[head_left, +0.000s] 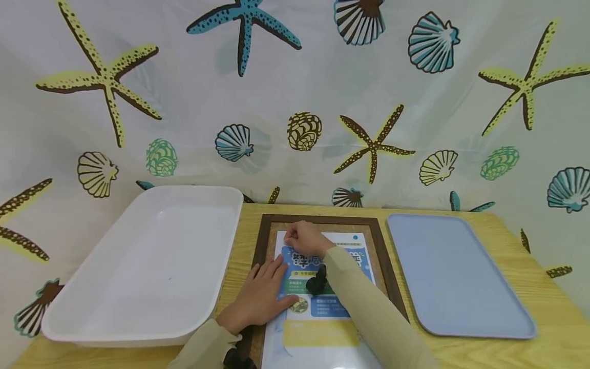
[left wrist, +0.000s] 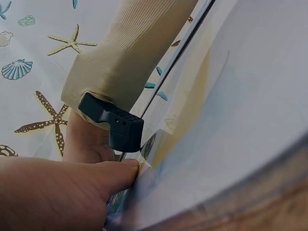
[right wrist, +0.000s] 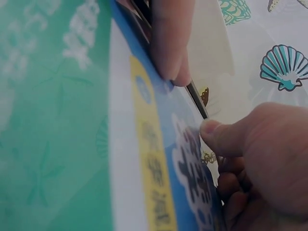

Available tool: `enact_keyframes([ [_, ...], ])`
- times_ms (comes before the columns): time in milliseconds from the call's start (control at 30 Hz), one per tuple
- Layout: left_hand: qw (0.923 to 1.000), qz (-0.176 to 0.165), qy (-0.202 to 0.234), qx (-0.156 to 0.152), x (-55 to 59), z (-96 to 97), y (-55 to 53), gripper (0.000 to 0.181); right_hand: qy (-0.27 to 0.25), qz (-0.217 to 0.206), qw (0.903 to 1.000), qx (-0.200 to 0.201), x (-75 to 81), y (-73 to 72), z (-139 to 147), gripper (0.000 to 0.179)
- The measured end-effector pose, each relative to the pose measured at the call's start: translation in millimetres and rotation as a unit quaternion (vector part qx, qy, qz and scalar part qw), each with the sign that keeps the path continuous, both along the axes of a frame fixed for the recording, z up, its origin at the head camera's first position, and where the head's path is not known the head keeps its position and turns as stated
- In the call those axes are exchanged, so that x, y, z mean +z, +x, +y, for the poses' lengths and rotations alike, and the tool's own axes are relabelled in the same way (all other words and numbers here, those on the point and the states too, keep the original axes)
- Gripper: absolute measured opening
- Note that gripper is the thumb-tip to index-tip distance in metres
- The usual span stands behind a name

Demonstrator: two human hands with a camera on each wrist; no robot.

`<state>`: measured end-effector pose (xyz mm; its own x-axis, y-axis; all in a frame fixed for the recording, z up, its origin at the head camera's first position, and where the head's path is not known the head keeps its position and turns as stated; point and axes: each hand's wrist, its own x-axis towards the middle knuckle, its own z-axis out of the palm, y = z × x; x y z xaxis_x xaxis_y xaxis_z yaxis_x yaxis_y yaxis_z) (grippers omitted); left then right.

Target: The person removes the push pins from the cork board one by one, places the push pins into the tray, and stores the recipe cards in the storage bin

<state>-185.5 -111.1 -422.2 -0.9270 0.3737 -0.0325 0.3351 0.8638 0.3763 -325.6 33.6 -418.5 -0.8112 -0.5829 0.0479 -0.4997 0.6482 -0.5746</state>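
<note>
A blue, green and yellow printed poster (head_left: 322,333) lies on a cork board with a dark brown frame (head_left: 389,266). My left hand (head_left: 262,294) rests spread over the poster's left edge, its thumb pointing inward across the sheet. At the poster's upper left corner is my right hand (head_left: 308,238), with its fingers curled and the thumb (right wrist: 216,137) pressing near the edge. Anything small under that thumb is hidden. The right sleeve (head_left: 373,312) crosses over the lower right part of the poster. In the left wrist view, the left thumb (left wrist: 115,175) lies on the sheet.
A large white tray (head_left: 143,261) stands left of the board, and a flat light-blue tray (head_left: 461,277) lies on its right. The wooden table (head_left: 500,230) meets a hanging cloth (head_left: 286,174) printed with starfish and shells. A black wrist camera (head_left: 316,281) sits over the poster.
</note>
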Motion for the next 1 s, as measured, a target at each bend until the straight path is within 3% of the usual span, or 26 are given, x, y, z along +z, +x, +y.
enact_keyframes([
  [367, 0.9999, 0.009, -0.001, -0.003, -0.9, -1.1, -0.2, 0.075, -0.02, -0.042, 0.9989, 0.003, 5.2, 1.8, 4, 0.012],
  [733, 0.9999, 0.012, 0.0, -0.004, -1.2, -1.1, 1.7, 0.075, -0.048, -0.06, 0.9971, 0.003, 3.3, 2.4, 7, 0.014],
  [1000, 0.9999, 0.012, -0.004, 0.0, 1.1, -0.5, 2.7, 0.076, -0.04, -0.07, 0.9967, 0.001, 4.2, 3.9, 11, 0.012],
])
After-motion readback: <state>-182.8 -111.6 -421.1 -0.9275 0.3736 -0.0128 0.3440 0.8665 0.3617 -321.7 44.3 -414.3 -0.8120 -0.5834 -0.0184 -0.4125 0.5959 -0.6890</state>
